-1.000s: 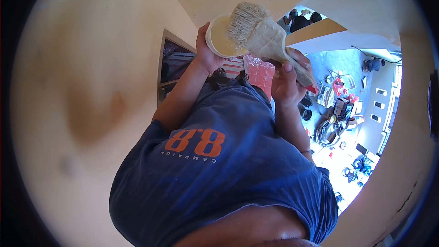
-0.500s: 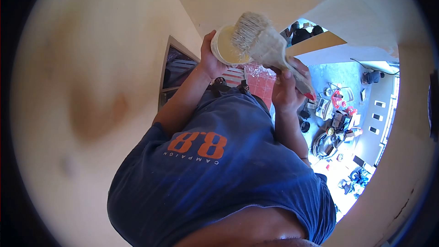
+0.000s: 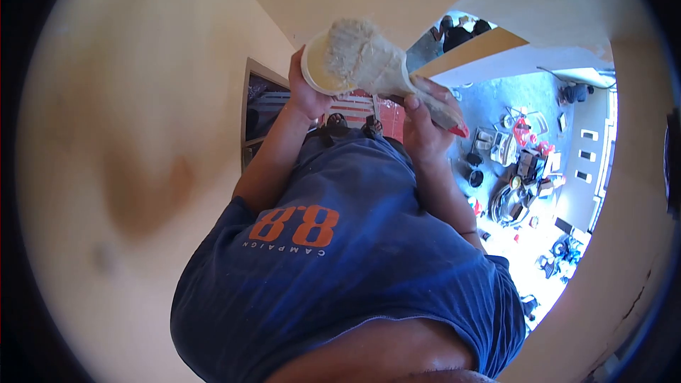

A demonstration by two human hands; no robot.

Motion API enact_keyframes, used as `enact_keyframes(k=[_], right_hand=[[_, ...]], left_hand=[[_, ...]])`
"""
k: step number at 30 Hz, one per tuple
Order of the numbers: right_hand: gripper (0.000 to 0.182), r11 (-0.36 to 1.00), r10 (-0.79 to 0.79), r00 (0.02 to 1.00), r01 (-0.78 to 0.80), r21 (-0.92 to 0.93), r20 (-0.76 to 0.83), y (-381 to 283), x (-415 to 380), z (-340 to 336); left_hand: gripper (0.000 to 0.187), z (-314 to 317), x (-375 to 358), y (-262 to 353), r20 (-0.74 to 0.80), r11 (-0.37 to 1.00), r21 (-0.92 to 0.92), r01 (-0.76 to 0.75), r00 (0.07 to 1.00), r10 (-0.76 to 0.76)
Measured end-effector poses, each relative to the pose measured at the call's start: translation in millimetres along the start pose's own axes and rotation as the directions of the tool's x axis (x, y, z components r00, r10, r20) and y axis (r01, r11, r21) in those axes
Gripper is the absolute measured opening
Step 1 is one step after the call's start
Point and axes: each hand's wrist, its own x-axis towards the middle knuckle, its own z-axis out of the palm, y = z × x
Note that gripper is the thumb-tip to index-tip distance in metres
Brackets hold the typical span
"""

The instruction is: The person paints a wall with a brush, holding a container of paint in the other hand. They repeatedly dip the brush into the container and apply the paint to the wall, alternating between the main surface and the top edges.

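Held up at the top centre, a round pale tub (image 3: 313,75) is gripped along its side by my left hand (image 3: 309,98). It has pale yellowish material inside. My right hand (image 3: 428,125) is closed around the handle of a wide paintbrush (image 3: 386,67) with a red handle tip. Its thick bristles, caked with whitish paint, lie over the right part of the tub's opening. Whether they touch the inside or rim cannot be made out. The bristles hide part of the opening.
A beige wall (image 3: 142,99) rises on the left, beside a framed opening (image 3: 259,110). My feet show near red tiles (image 3: 390,115). Lower right, tools and containers clutter a bright floor (image 3: 489,110). One person (image 3: 578,93) is at far right, others (image 3: 461,34) beyond an opening.
Both hands have shifted left in the view with the tub and brush. The bristles now cover more of the tub's right side.
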Motion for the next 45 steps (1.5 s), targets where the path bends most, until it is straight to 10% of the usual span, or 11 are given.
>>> enact_keyframes(k=[8, 14, 17, 45], right_hand=[[0.027, 0.94, 0.058, 0.998, -0.055, 0.336, 0.001, -10.8, 2.9, 10.4], [0.026, 0.974, -0.039, 0.994, 0.014, 0.228, 0.104, 4.6, 1.2, -6.4], [0.026, 0.949, 0.019, 0.995, -0.048, 0.311, 0.095, 3.3, 3.9, -2.5], [0.022, 0.841, 0.18, 0.981, -0.189, 0.507, 0.067, 4.2, 8.8, -3.0]], left_hand=[[0.065, -6.4, 1.4, -1.8, 0.0, 0.999, 0.036, -0.02, 1.0, 0.02], [0.064, 1.2, 3.7, -2.0, -0.076, 0.999, 0.01, -0.035, 0.996, 0.035], [0.064, -14.3, 5.6, 1.3, 0.151, 1.0, -0.021, 0.014, 0.988, -0.011], [0.063, 6.3, 4.6, -0.2, -0.052, 0.999, 0.008, -0.037, 0.998, 0.038]])
